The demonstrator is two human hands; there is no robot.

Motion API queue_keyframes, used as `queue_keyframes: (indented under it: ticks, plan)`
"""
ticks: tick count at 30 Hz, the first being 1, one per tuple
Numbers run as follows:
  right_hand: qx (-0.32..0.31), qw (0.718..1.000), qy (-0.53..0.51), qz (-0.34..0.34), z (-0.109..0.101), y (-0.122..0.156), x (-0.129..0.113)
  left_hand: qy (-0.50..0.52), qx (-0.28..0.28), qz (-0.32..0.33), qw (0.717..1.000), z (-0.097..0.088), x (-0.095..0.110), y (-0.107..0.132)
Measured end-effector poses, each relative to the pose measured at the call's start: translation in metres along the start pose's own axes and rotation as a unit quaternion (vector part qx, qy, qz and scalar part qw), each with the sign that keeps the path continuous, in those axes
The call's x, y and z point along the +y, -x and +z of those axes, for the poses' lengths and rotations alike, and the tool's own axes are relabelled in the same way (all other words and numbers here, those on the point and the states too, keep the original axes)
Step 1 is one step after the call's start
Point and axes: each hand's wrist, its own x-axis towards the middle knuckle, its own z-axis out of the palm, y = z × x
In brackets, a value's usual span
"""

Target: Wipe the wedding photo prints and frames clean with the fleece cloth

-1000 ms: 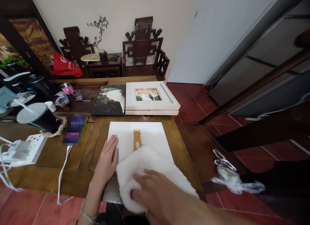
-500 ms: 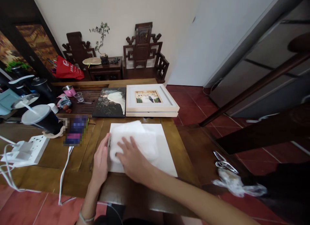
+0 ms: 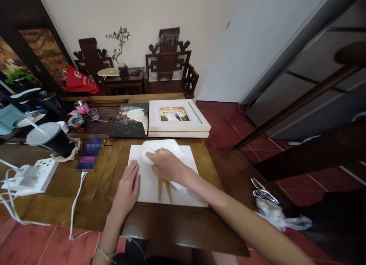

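Observation:
A flat white board lies on the table near its front edge. My right hand is closed on a soft white cloth, bunched under the fingers and pressed against the board's upper part. Below that hand, two tapering gold-brown strips show on the board; their upper ends are hidden by the hand and cloth. My left hand rests with fingers stretched out on the board's left edge, holding nothing.
Behind the board are a dark picture panel and stacked light wooden frames. To the left sit a phone with a white cable, a lidded cup and a power strip. Scissors and a clear plastic bag lie right.
My right hand has gone from lying flat on the cloth to gripping it, shifting it up the board. The gold-brown strips are now uncovered. My left hand has moved slightly onto the board's edge.

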Motion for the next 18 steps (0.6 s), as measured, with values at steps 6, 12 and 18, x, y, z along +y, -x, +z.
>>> queue_keyframes:
  ticks: [6, 12, 18]
  plan:
    - [0.017, 0.997, -0.074, -0.015, -0.002, -0.038, 0.000, -0.017, 0.002, 0.003, 1.000, -0.001, 0.001, 0.000]
    - [0.041, 0.992, -0.078, 0.094, -0.013, 0.003, 0.064, -0.029, 0.000, 0.013, 0.999, 0.001, -0.002, 0.001]
    - [0.055, 0.992, -0.052, 0.102, 0.013, 0.085, 0.074, -0.040, 0.001, 0.010, 0.999, 0.004, -0.003, 0.001]
